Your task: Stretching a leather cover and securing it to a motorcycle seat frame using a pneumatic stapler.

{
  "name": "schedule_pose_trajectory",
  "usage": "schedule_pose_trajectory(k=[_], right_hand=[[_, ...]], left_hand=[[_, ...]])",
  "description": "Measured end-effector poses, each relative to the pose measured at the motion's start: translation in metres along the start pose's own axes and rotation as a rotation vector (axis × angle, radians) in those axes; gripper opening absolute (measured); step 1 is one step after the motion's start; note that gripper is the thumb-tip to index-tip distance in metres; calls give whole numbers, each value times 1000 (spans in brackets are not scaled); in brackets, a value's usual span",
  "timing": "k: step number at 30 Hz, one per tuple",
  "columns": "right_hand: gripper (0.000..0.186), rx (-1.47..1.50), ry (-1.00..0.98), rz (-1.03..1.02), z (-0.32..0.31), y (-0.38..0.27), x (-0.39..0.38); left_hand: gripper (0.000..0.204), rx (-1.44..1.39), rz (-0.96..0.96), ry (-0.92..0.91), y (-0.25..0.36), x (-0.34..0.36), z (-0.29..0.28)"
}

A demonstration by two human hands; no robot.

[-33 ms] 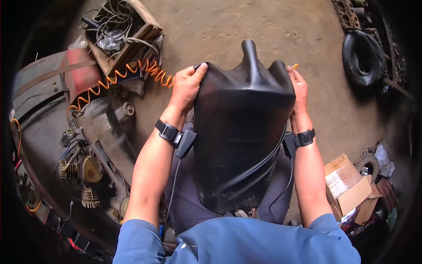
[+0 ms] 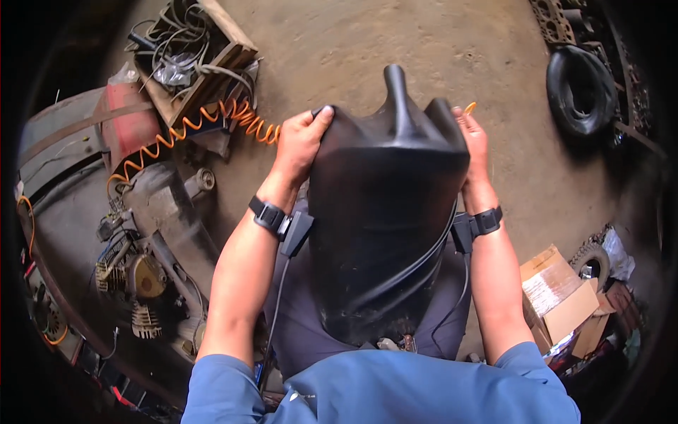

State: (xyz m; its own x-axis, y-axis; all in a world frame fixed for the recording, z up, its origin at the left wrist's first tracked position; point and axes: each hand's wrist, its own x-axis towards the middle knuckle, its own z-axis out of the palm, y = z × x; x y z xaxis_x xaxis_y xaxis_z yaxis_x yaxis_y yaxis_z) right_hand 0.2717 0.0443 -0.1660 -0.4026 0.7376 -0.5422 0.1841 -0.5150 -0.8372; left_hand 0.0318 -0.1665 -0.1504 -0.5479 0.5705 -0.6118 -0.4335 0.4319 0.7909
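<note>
My left hand (image 2: 302, 145) and right hand (image 2: 476, 145) grip one black rubber piece (image 2: 381, 205) by its two upper sides, over my lap (image 2: 300, 314); its far side is hidden. I wear two wrist straps (image 2: 268, 215). One cardboard box (image 2: 551, 284) sits rightward; a white mark (image 2: 294, 397) on my shirt (image 2: 424, 385) is unreadable

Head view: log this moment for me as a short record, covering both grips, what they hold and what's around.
Left grip: closed on the upper left corner of the black rubbery sheet
Right grip: at its upper right edge, thumb showing, other fingers partly hidden
Sheet position: over the lap, a narrow peak at its far end
Unclear: small orange tip beside the right grip
Left surroundings: wooden crate with cables, orange coiled hose, engine
Right surroundings: black rubber ring, open cardboard box
</note>
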Motion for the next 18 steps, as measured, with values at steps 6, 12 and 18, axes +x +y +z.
schedule_pose_trajectory(k=[6, 12, 18], right_hand=[[34, 17, -41, 56, -2, 8, 2], [35, -33, -18, 32, -5, 6, 6], [47, -283, 40, -118, 4, 2, 0]], left_hand=[[29, -19, -198, -252, 14, 2, 7], [32, 116, -131, -337, 19, 12, 5], [32, 721, 36, -289, 54, 11, -10]])
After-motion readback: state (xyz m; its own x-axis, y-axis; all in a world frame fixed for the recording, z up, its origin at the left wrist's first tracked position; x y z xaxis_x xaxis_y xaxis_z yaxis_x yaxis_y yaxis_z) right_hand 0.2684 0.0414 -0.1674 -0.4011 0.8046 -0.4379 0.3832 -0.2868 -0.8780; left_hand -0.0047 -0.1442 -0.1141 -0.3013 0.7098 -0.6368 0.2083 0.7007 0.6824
